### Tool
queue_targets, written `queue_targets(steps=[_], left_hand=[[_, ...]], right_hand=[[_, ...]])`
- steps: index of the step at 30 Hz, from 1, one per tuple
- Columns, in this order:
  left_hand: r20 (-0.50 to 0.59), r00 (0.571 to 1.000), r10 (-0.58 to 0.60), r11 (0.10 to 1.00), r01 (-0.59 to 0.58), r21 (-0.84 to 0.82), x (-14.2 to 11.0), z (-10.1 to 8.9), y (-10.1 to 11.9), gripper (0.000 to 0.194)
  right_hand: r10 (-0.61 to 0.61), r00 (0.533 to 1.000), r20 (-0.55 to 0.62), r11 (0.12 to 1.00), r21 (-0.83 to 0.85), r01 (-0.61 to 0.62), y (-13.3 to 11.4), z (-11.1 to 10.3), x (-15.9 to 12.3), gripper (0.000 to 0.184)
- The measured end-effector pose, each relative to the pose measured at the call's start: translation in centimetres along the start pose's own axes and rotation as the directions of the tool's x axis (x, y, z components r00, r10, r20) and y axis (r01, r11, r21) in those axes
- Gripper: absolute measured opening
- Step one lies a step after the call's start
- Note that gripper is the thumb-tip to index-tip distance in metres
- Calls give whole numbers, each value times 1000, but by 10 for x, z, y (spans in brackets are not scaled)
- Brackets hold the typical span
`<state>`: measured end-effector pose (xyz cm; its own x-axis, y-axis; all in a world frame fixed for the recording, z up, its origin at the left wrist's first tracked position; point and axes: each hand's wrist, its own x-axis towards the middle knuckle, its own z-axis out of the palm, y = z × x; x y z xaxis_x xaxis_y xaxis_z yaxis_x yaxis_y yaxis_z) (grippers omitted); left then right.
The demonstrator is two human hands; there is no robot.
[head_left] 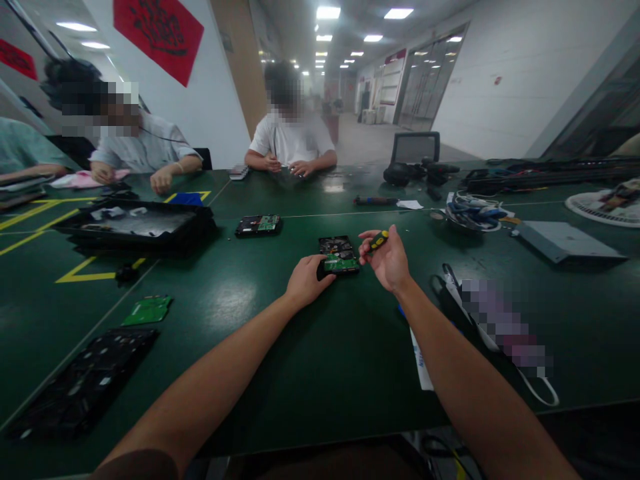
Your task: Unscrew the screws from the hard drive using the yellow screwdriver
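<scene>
A hard drive (336, 245) lies on the green table in front of me, its dark metal underside and green circuit board facing up. My left hand (309, 280) grips its near left edge, thumb along the front and fingers behind. Just right of the drive, my right hand (387, 259) is closed around a screwdriver (379, 241) with a yellow and black handle. The screwdriver's tip is too hard to make out. Another hard drive (259, 225) rests further off to the left, with its circuit board upward.
Black trays (135, 227) are stacked at left. Nearer are a loose green circuit board (148, 310) and a dark panel-like part (85, 380). To the right are a cable bundle (473, 212), a grey metal box (567, 240) and a strapped pouch-like item (500, 320). Co-workers sit opposite.
</scene>
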<state>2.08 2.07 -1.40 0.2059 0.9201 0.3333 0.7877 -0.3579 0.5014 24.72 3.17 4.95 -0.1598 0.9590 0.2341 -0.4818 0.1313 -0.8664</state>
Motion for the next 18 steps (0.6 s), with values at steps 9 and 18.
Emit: queue_targets(steps=[9, 18], left_hand=[[16, 999, -29, 1000, 29, 0, 1, 0, 0, 56], [-8, 1000, 1, 1000, -1, -2, 0, 0, 0, 55]], right_hand=[[-53, 997, -48, 996, -79, 49, 5, -1, -2, 34], [-14, 1000, -22, 1000, -26, 14, 0, 1, 0, 56]])
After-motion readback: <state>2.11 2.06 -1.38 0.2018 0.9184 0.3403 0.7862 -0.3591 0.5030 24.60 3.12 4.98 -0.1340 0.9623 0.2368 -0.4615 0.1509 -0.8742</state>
